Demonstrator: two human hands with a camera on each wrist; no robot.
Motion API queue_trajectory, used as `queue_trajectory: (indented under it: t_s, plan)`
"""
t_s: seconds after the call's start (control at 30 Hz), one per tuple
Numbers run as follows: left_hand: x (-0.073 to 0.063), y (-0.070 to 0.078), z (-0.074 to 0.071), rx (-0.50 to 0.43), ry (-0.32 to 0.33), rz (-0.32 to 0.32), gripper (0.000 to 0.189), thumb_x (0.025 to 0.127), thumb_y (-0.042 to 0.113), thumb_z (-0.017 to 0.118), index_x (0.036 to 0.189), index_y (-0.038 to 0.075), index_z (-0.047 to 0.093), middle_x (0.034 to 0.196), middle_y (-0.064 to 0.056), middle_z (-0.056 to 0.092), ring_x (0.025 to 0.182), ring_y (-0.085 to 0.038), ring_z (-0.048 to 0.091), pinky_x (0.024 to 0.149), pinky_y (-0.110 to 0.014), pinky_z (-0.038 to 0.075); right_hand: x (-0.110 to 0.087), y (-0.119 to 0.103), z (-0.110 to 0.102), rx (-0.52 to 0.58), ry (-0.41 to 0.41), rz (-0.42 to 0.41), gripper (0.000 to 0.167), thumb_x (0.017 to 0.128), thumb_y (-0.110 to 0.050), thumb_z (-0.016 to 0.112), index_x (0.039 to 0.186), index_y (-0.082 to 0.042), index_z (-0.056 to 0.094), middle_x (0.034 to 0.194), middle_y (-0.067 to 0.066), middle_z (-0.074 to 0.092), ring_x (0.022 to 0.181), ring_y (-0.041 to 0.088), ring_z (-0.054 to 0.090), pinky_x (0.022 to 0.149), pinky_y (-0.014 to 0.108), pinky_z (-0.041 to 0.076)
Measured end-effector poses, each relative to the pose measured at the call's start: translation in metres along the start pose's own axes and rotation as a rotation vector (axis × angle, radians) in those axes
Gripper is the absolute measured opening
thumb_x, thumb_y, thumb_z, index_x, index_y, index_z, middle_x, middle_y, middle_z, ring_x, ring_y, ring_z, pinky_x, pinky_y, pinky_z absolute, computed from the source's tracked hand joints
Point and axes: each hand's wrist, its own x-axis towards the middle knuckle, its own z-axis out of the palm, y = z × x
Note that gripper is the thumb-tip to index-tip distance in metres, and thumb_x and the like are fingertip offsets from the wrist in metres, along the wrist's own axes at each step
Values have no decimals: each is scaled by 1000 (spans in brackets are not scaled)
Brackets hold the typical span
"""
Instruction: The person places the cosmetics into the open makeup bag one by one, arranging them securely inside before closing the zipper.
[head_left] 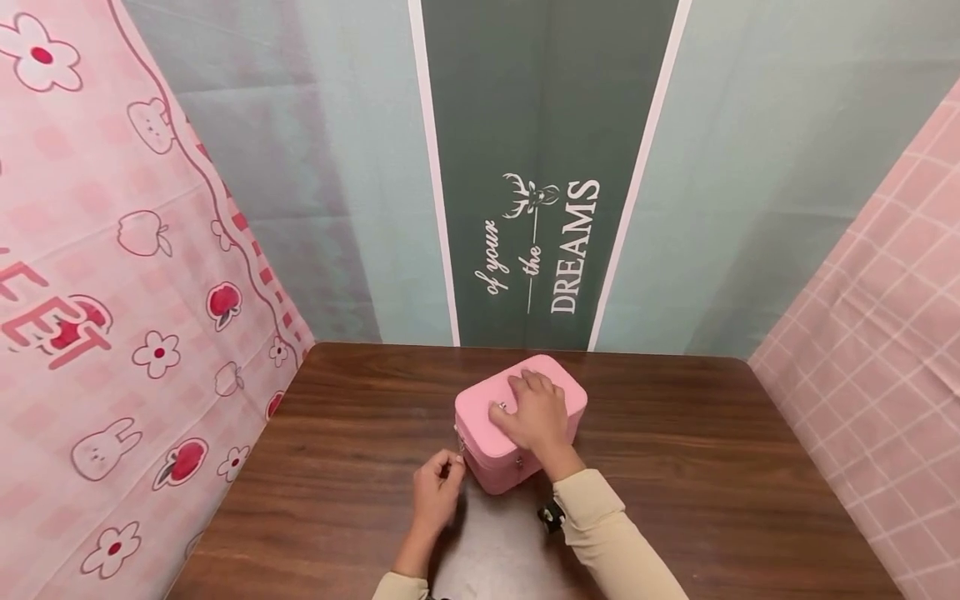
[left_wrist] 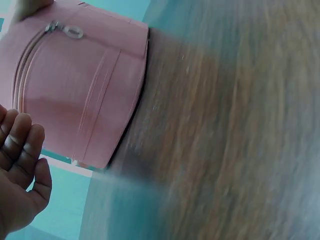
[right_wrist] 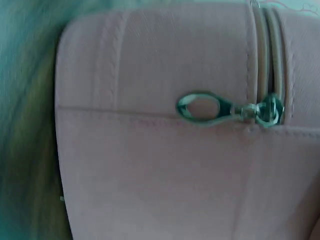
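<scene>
A pink zippered case (head_left: 483, 408) rests on the wooden table, set at a slant. My right hand (head_left: 537, 414) lies on its lid with spread, slightly bent fingers, beside a small metal fitting (head_left: 503, 406). At the case's left corner, my left hand (head_left: 438, 487) has thumb and forefinger together at the zipper and seems to pinch a zipper pull there; the fingertips hide most of it. In the left wrist view the left hand's other fingers (left_wrist: 22, 142) are curled. A ring-shaped zipper pull (right_wrist: 200, 107) hangs free on the case's side, also visible in the left wrist view.
The brown wooden table (head_left: 675, 467) runs back to a grey-green printed curtain (head_left: 540, 125). Pink patterned cloth (head_left: 112, 333) hangs on the left, and pink checked cloth (head_left: 885, 358) on the right. A black wrist device (head_left: 551, 517) sits at the right sleeve.
</scene>
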Motion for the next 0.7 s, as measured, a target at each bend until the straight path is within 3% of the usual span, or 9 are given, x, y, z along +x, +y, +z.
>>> queue_trajectory:
  t_s: [0.13, 0.27, 0.4, 0.5, 0.7]
  plan:
    - [-5, 1, 3, -21, -9, 25, 25, 76, -5, 60, 61, 15, 55, 58, 14, 50, 51, -5, 46, 45, -22, 39, -3, -13, 0, -27, 12, 141, 63, 80, -53, 52, 118, -4, 61, 128, 19, 50, 120, 33, 40, 91, 52, 30]
    - [-10, 11, 2, -48, -19, 13, 25, 75, -9, 60, 61, 12, 56, 57, 10, 51, 51, -4, 45, 46, -20, 38, -6, -18, 1, -36, 19, 209, 64, 81, -53, 50, 120, -3, 59, 130, 21, 47, 121, 35, 37, 93, 53, 28]
    - [-12, 8, 0, -67, -12, -13, 20, 76, -10, 61, 62, 4, 58, 58, 7, 53, 52, -6, 48, 48, -21, 40, -7, -17, 2, -39, 23, 207, 65, 82, -53, 51, 120, -2, 58, 130, 22, 47, 121, 36, 37, 93, 53, 27]
    - [-13, -3, 1, -57, -6, -17, 17, 78, -5, 62, 64, 5, 60, 59, 12, 53, 53, -4, 49, 49, -21, 41, -6, -17, 1, -33, 15, 202, 65, 81, -53, 52, 121, -2, 58, 130, 22, 46, 121, 36, 36, 93, 53, 27]
    - [-14, -6, 1, -37, -11, -24, 16, 79, -2, 63, 66, 8, 63, 59, 15, 52, 53, -3, 48, 48, -21, 41, -6, -10, -12, 22, -84, 157, 68, 80, -52, 58, 125, -1, 54, 133, 23, 41, 124, 38, 32, 93, 56, 24]
